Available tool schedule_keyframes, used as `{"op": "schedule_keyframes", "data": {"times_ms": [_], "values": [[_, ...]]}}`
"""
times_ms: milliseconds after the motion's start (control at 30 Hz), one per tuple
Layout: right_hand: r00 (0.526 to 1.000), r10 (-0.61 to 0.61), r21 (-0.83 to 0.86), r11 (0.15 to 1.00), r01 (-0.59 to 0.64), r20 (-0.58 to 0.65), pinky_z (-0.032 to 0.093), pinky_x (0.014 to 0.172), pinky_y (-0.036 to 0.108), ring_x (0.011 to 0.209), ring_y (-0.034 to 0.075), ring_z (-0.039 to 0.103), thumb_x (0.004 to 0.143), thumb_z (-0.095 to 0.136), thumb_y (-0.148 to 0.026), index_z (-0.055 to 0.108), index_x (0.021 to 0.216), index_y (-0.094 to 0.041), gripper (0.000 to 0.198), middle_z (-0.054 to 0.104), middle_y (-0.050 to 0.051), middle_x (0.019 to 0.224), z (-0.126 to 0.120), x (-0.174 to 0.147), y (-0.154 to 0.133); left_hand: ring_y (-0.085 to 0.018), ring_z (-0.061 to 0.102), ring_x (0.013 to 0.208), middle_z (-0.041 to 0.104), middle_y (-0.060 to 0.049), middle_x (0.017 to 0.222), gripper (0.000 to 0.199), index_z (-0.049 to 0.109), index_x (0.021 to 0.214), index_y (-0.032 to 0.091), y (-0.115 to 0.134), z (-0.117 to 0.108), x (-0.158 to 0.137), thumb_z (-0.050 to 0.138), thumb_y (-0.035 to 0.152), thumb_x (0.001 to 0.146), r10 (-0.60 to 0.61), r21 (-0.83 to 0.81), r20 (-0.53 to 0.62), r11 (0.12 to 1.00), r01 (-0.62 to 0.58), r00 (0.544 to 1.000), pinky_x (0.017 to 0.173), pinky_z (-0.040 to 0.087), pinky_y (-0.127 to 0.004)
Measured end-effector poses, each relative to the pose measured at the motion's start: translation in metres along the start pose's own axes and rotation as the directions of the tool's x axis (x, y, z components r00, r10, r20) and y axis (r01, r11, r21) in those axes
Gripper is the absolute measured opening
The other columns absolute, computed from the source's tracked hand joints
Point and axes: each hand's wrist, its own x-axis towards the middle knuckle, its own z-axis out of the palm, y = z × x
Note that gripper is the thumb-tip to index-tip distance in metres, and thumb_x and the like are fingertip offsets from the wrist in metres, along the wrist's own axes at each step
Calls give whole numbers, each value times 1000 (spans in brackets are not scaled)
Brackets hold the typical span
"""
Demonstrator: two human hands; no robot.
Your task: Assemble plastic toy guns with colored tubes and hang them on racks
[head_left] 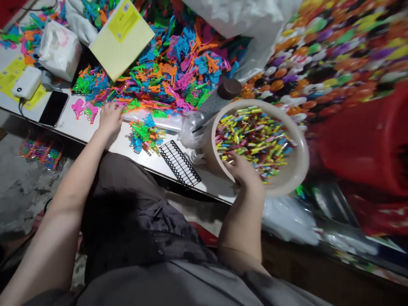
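Observation:
My left hand [111,120] rests at the front edge of a pile of small bright plastic toy guns [165,72], fingers curled at pink pieces; what lies under them is hidden. Beside it on the white table are two pink toy guns [85,110]. My right hand [242,169] reaches over the near rim of a beige tub [301,157], its fingers bent together at short colourful wrapped sticks [255,136]; anything in them is too small to make out. Between my hands lie a bunch of toy guns with small sticks [143,134] and a black plastic rack [180,163].
A phone [54,109], a white power bank [27,83] and a tissue pack [60,50] are at the left. A yellow-labelled box [121,40] sits on the pile. Blurred colourful pieces [318,63] and a red bucket [360,140] are at the right.

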Motion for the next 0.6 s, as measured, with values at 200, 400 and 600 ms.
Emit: {"op": "schedule_keyframes", "data": {"times_ms": [200,400,600], "values": [[952,40,-1,999,-42,304,48,73,29,89,24,65,69,64,-21,57,122,-12,54,68,15,108,1,3,-5,-32,38,118,52,-15,121,44,56,120,15,2,2,23,48,20,78,26,518,231,843,-146,972,102,25,-46],[940,30,-121,993,12,341,40,64,21,76,17,61,70,59,-14,71,95,-8,29,71,11,89,-6,4,-15,-29,41,115,57,-14,109,29,61,106,12,-4,-8,30,46,23,83,95,373,150,916,-146,984,102,27,-43],[964,32,-150,989,8,263,34,56,24,58,13,53,69,59,-13,75,81,-4,22,68,11,66,-6,0,-14,-27,44,119,54,-10,111,37,55,107,20,26,-7,-24,58,48,82,118,-134,-301,977,-164,946,103,35,-42]]}}
